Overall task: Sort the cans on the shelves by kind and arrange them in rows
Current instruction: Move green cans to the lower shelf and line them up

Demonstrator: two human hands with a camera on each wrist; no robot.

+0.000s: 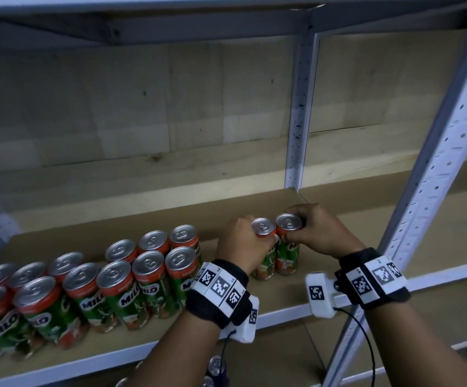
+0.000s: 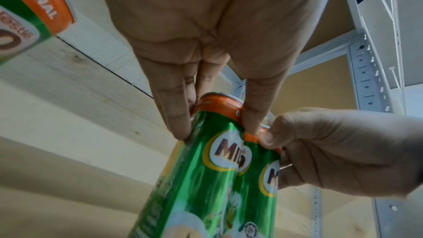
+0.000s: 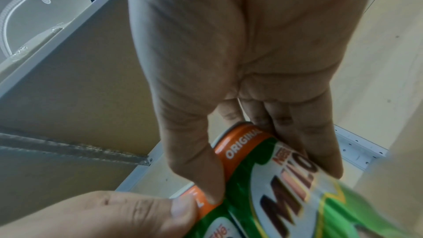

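Note:
Two green Milo cans with orange collars stand side by side on the brown shelf board. My left hand grips the left can near its top, thumb and fingers pinching the collar. My right hand grips the right can the same way, fingers curled round its rim. The two cans touch each other. To the left stand two rows of several matching Milo cans, upright and packed close.
A white perforated upright stands at the shelf's back, another slants at the front right. The white front rail runs below my wrists. On the lower shelf a dark can top shows.

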